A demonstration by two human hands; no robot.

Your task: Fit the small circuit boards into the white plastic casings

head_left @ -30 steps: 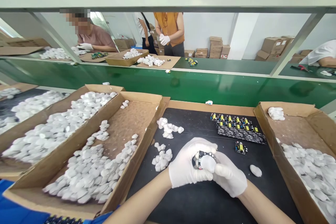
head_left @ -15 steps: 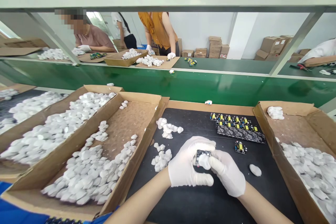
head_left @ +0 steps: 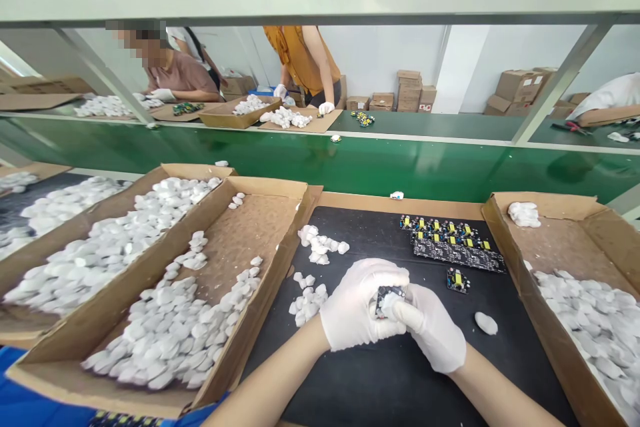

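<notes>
Over the black mat [head_left: 350, 387], my gloved left hand [head_left: 356, 307] wraps its fingers and thumb round a small circuit board [head_left: 391, 291]. My gloved right hand [head_left: 436, 330] meets it from the right, with its thumb pressing a soft white pad [head_left: 387, 309] against the board's face. The right fingertips are hidden behind the board. Right of my hands lie a single board with a yellow part [head_left: 457, 279] and a loose white pad [head_left: 485, 323]. Behind them is a block of joined circuit boards [head_left: 457, 257]. Small heaps of white pads [head_left: 307, 305] sit left of my left hand.
A cardboard tray [head_left: 273, 280] of white pads borders the mat on the left, with another beyond it. A further tray [head_left: 517, 290] stands on the right. A green conveyor [head_left: 440, 170] runs across behind, carrying small pieces; co-workers' gloved hands [head_left: 326, 107] are beyond it.
My left thumb has closed in from below onto the board. My right thumb still presses the white pad, and the board has tilted slightly. Small pieces on the conveyor have shifted right.
</notes>
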